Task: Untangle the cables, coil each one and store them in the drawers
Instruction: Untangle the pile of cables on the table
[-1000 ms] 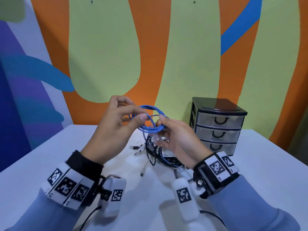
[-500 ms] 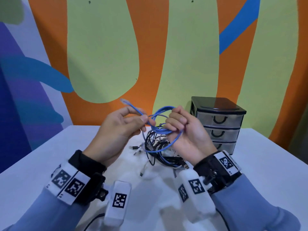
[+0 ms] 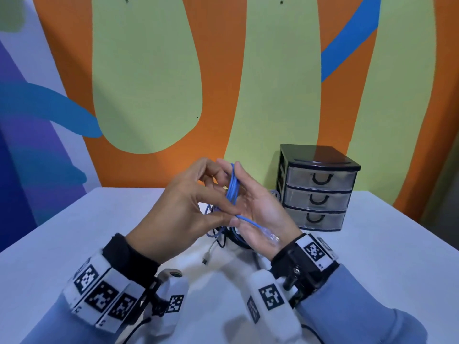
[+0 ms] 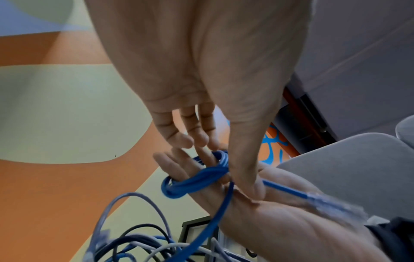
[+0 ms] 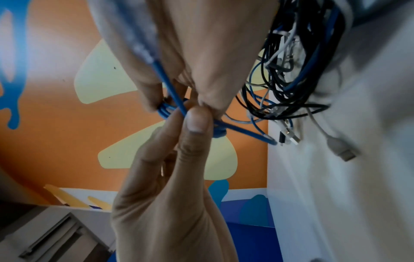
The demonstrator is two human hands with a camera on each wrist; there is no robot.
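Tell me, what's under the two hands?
A tangle of black, white and blue cables lies on the white table beneath the hands. The hands cover much of it, so its middle is hidden.

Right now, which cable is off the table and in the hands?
The bright blue network cable, coiled between both hands; the black, white and grey cables lie tangled on the white table.

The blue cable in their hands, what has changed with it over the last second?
The blue cable went from a wide round loop to a tight upright bundle across the right hand; its clear plug now lies toward that wrist. The left hand still pinches it. The tangle on the table and the closed drawers stayed put.
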